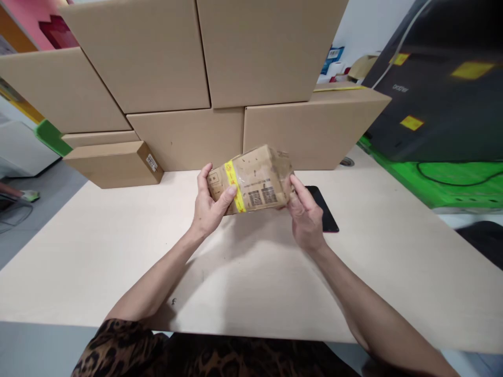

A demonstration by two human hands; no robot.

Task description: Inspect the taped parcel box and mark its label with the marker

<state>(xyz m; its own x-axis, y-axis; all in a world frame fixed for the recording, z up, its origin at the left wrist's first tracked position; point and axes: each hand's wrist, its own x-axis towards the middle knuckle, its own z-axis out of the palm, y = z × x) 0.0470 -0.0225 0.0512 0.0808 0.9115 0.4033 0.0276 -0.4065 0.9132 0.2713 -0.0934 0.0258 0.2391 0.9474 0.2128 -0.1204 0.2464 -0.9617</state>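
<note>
Left grip (pixel 209 208) and right grip (pixel 307 222) partly hide parcel (pixel 256 175).

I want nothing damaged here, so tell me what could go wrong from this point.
If the left hand or right hand lost its grip, the raised parcel could drop onto the table. The dark flat device there sits partly hidden behind the right hand, so a falling parcel might strike it. A bump could perhaps shift the cartons stacked behind.

Bright; soft shadows on the table (pixel 251 283) (right side blurred).
</note>
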